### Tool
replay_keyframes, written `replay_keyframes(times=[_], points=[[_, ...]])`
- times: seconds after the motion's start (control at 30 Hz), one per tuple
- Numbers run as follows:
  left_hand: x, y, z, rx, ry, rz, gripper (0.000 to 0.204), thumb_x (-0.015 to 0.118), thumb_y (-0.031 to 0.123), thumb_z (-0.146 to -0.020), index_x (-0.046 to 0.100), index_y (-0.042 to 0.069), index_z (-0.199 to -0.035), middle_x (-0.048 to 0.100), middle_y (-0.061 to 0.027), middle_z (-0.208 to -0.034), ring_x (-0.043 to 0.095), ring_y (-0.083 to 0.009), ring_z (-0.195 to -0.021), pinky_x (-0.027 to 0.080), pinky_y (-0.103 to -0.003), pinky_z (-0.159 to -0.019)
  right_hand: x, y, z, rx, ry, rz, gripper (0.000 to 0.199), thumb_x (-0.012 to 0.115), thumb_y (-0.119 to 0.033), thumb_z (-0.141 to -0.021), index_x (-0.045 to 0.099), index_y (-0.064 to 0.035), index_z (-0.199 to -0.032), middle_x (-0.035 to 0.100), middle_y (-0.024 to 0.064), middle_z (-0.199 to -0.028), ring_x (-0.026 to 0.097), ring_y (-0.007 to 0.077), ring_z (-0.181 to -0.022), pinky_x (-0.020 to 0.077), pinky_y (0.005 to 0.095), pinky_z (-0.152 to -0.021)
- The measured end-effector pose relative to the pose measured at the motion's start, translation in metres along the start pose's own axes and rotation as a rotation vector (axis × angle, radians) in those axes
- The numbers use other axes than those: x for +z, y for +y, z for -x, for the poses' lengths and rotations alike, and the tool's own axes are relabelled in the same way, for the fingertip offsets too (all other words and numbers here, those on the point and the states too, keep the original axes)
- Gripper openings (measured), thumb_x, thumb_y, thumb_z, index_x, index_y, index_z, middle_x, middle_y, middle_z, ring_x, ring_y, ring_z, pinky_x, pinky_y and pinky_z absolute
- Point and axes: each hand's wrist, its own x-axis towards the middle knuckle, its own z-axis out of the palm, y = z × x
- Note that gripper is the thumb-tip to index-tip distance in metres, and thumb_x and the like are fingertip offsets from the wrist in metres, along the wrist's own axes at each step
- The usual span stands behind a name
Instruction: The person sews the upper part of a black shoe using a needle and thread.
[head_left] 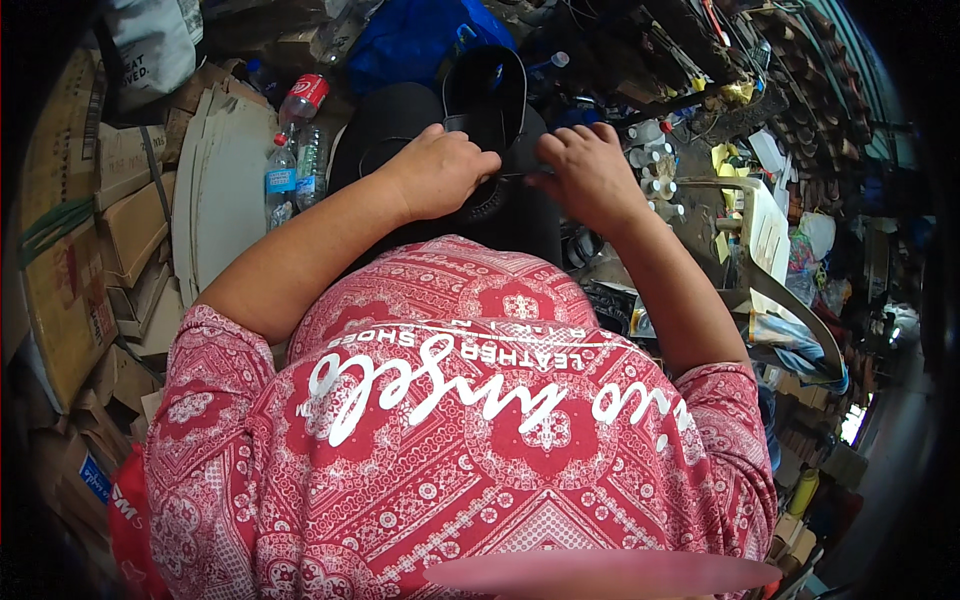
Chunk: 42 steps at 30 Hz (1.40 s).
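Over my lap lies a black open-toed sandal (pixel 487 85), its rounded sole end pointing away from me and a dark strap crossing it. My left hand (pixel 440 172) is closed in a pinch at the left of the strap. On the other side my right hand (pixel 590 175) is closed too, fingers bent and thumb tip turned toward the sandal. A thin line that looks like a thread (pixel 512 175) runs between the two hands. The fingers hide its ends and part of the sandal. Dark cloth or leather covers my lap below.
To the left stand plastic bottles (pixel 281 172), a stack of pale curved sheets (pixel 222 190) and cardboard boxes (pixel 135 235). A blue plastic bag (pixel 425 40) lies ahead. On the right are small white-capped bottles (pixel 655 170), a worn pale-framed chair or stand (pixel 765 235) and shelves of dark shoe-shaped pieces.
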Motion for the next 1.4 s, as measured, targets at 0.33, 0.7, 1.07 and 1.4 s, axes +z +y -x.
replay_keyframes(times=[0.33,0.7,1.07,1.4], points=[[0.0,-0.001,-0.004,-0.025,-0.045,-0.01,0.011,0.054,0.012,-0.085,0.06,0.009,-0.093,0.063,-0.0112,-0.084,0.059,-0.0291,-0.087,0.041,-0.041,-0.08,0.009,-0.005,-0.005,-0.124,-0.118,-0.067,0.011,0.057,-0.018,-0.083,0.064,-0.0133,-0.09,0.063,0.004,-0.087,0.06,0.0213,-0.093,0.037,0.0409,-0.086],[-0.03,-0.037,0.047,0.056,0.12,-0.257,0.009,0.054,0.008,-0.083,0.058,0.012,-0.089,0.058,-0.0032,-0.077,0.056,-0.0225,-0.084,0.038,-0.038,-0.08,0.026,0.031,0.018,-0.015,-0.111,-0.184,0.012,0.052,-0.013,-0.082,0.062,-0.0165,-0.088,0.064,0.0042,-0.075,0.063,0.0246,-0.087,0.0348,0.0443,-0.095],[-0.083,0.0,0.049,-0.068,0.279,1.035,0.008,0.068,0.01,-0.083,0.064,0.004,-0.081,0.063,-0.0055,-0.086,0.06,-0.0157,-0.085,0.047,-0.03,-0.079,0.018,0.013,0.003,0.48,0.058,-1.507,0.02,0.071,-0.016,-0.083,0.069,-0.0026,-0.097,0.068,0.0027,-0.087,0.061,0.0091,-0.08,0.0482,0.0236,-0.074],[-0.025,0.006,0.033,-0.09,-0.168,1.545,0.02,0.05,0.022,-0.097,0.058,0.004,-0.1,0.063,-0.0061,-0.086,0.064,-0.0167,-0.081,0.05,-0.028,-0.076,0.039,-0.003,0.009,0.375,-0.062,-1.56,0.021,0.07,-0.016,-0.084,0.07,-0.0006,-0.099,0.069,0.0032,-0.088,0.061,0.009,-0.084,0.0484,0.0249,-0.079]])
